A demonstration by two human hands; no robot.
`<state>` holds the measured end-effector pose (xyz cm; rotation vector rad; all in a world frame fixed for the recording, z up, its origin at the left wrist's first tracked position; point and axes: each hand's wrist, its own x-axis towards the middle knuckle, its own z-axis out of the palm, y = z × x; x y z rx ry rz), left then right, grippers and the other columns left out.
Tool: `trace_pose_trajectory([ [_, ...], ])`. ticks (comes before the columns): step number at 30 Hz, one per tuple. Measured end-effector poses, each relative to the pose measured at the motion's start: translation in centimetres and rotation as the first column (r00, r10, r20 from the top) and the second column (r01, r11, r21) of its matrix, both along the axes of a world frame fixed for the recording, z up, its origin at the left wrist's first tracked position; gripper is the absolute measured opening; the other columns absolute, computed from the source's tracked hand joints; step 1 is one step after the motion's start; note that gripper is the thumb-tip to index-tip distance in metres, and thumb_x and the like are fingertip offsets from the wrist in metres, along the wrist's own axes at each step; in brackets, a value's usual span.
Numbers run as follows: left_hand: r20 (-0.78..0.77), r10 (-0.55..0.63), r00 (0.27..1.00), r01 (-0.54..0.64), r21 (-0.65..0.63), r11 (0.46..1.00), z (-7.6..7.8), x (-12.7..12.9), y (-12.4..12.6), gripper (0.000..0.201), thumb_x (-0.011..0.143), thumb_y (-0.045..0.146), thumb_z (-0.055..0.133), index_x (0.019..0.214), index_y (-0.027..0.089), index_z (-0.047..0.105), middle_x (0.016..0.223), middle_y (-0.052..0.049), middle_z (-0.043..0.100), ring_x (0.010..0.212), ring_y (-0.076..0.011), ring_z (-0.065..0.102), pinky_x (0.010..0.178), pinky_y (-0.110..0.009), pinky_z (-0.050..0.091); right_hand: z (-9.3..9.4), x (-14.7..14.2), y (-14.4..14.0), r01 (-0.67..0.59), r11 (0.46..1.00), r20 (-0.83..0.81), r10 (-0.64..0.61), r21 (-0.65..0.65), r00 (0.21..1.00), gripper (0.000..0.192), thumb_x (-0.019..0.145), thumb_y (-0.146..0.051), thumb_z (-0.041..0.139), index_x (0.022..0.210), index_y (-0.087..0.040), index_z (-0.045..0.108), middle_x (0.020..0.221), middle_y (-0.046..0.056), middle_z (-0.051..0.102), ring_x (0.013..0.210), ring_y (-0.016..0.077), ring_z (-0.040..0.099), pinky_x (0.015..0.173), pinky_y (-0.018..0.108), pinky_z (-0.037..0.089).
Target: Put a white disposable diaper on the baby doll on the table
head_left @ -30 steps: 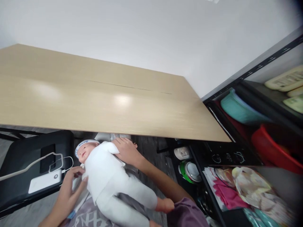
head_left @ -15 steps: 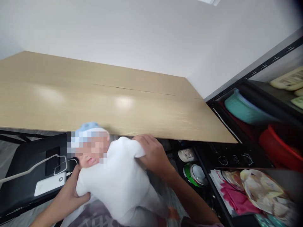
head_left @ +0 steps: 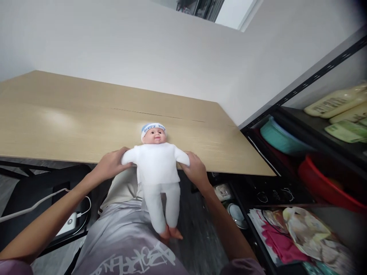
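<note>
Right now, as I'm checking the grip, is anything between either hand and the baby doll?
Nothing visible is: the left hand and the right hand each hold the baby doll directly, by its white sleeves.

2 forearms (head_left: 61, 208) (head_left: 225, 223) reach forward, fingers (head_left: 120, 151) curled.

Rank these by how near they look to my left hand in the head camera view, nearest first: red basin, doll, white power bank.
1. Doll: in your left hand, which grips one of its arms.
2. White power bank: lower left, partly hidden by your forearm.
3. Red basin: far right.
</note>
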<state>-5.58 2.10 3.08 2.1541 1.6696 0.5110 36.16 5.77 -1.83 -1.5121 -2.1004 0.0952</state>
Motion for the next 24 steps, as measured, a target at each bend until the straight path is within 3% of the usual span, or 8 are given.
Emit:
trace_pose_trajectory([
  [4,-0.017,0.07,0.997,-0.069,0.069,0.995,-0.4,-0.5,3.3,0.063,0.1,0.075,0.059,0.136,0.024,0.07,0.127,-0.014,0.084,0.113,-0.0398,0.078,0.088,-0.041,0.053,-1.4,-0.6,3.6,0.038,0.999,-0.086,-0.036,0.021,0.996,0.038,0.109,-0.049,0.06,0.133,-0.023,0.071,0.13,0.015,0.079,0.121,0.0379,0.073,0.099,0.046,0.058],
  [9,-0.02,0.123,0.992,-0.119,0.148,0.982,-1.4,-1.9,7.9,0.077,0.1,0.086,0.055,0.136,0.019,0.07,0.127,-0.018,0.082,0.112,-0.0387,0.075,0.09,-0.041,0.053,-1.9,-2.1,8.4,0.033,0.999,-0.075,-0.032,0.011,0.997,0.039,0.11,-0.052,0.06,0.131,-0.021,0.071,0.127,0.016,0.08,0.118,0.0363,0.071,0.1,0.045,0.057],
  [12,-0.052,0.097,0.994,-0.085,0.197,0.977,-2.2,-2.6,11.2,0.08,0.102,0.088,0.051,0.136,0.017,0.069,0.127,-0.02,0.081,0.112,-0.0377,0.073,0.091,-0.042,0.052,-1.8,-3.0,11.5,0.041,0.999,-0.036,-0.041,0.002,0.999,0.038,0.112,-0.052,0.059,0.129,-0.019,0.07,0.125,0.017,0.079,0.117,0.0345,0.07,0.1,0.044,0.056],
  [17,-0.158,0.159,0.974,-0.094,0.354,0.93,-3.3,-3.1,17.0,0.076,0.103,0.083,0.052,0.13,0.015,0.071,0.121,-0.023,0.081,0.112,-0.0399,0.072,0.096,-0.047,0.052,-1.9,-4.2,17.0,0.038,0.999,0.025,-0.039,0.029,0.999,0.037,0.113,-0.049,0.06,0.131,-0.017,0.067,0.129,0.019,0.078,0.118,0.0344,0.069,0.102,0.044,0.056],
  [24,-0.123,0.185,0.975,-0.122,0.4,0.909,-3.6,-4.0,25.5,0.074,0.096,0.082,0.059,0.128,0.017,0.073,0.12,-0.02,0.082,0.111,-0.0386,0.072,0.096,-0.046,0.052,-3.0,-4.7,25.1,0.028,0.995,0.007,-0.029,0.099,1.0,0.045,0.114,-0.058,0.057,0.132,-0.018,0.069,0.126,0.018,0.078,0.115,0.0366,0.07,0.1,0.047,0.057],
])
